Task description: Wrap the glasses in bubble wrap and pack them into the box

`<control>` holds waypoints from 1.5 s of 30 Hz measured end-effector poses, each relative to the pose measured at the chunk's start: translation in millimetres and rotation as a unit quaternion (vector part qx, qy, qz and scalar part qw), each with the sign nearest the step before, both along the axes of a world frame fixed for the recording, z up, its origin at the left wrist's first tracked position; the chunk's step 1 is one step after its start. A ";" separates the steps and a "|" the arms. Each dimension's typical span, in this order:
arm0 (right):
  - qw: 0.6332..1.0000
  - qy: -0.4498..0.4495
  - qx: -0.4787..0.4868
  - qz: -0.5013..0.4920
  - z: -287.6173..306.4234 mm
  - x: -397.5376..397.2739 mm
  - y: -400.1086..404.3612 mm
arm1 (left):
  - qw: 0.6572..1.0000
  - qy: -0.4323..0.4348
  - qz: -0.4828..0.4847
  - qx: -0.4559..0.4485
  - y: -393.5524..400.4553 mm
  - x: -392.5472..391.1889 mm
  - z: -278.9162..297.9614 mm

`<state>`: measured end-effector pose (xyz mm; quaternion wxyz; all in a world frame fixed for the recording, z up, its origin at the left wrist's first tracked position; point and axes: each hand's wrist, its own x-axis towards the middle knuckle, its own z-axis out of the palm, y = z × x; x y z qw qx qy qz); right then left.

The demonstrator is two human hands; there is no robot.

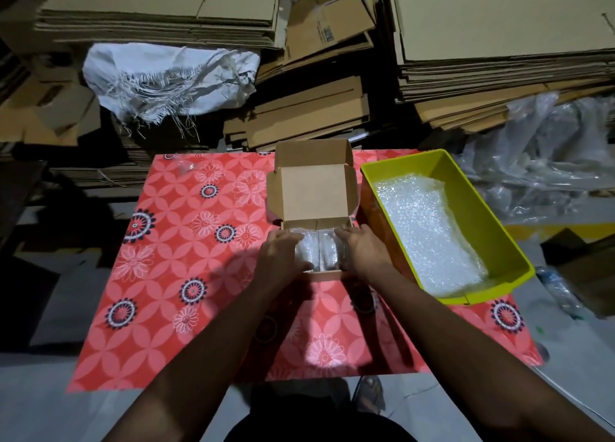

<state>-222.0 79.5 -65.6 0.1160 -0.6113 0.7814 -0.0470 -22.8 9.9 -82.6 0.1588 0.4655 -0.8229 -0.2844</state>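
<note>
I count two wrapped bundles [317,251], lying side by side in the near half of the box [312,193], touching each other along the middle. The box is a small cardboard mailer on the worktop [186,275], its lid standing open on the far side.

My left hand [281,253] rests on the left bundle and my right hand [361,250] on the right one, fingers laid over the wrap and pressing inward and down. Whether the fingertips curl round the bundles or only push on them I cannot tell; they are partly hidden by the wrap and the box wall.

I judge the bundles light and springy on the outside, brittle within: glass under a soft, slightly slick skin. The wrap will give under the fingers, so I would hold each one across its padded middle with a broad, gentle grip, not by a loose end of film, and press evenly rather than hard.

To the right, touching or just beside the box, stands one yellow-green tub [449,162] with a heap of bubble wrap [429,228] in it; I cannot count the sheets. I see no bare glass anywhere on the worktop.
</note>
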 end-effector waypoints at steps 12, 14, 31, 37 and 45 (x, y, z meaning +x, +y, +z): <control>0.999 -0.015 -0.031 0.004 -15.3 4.7 7.8 | 0.999 0.049 0.010 0.019 2.5 14.5 -5.7; 0.999 -0.005 -0.032 0.028 -11.2 2.2 6.9 | 0.998 0.049 -0.005 0.037 0.9 14.4 -0.6; 0.977 -0.014 0.132 -0.169 4.8 -161.6 44.0 | 0.996 0.067 -0.062 0.022 25.5 -98.2 40.1; 0.979 0.015 0.100 -0.177 -26.7 -165.8 47.1 | 0.990 0.109 -0.067 0.054 40.0 -120.6 39.0; 0.958 -0.113 -0.181 -0.193 43.3 -157.4 50.1 | 0.968 0.199 0.009 0.155 37.2 -121.9 52.8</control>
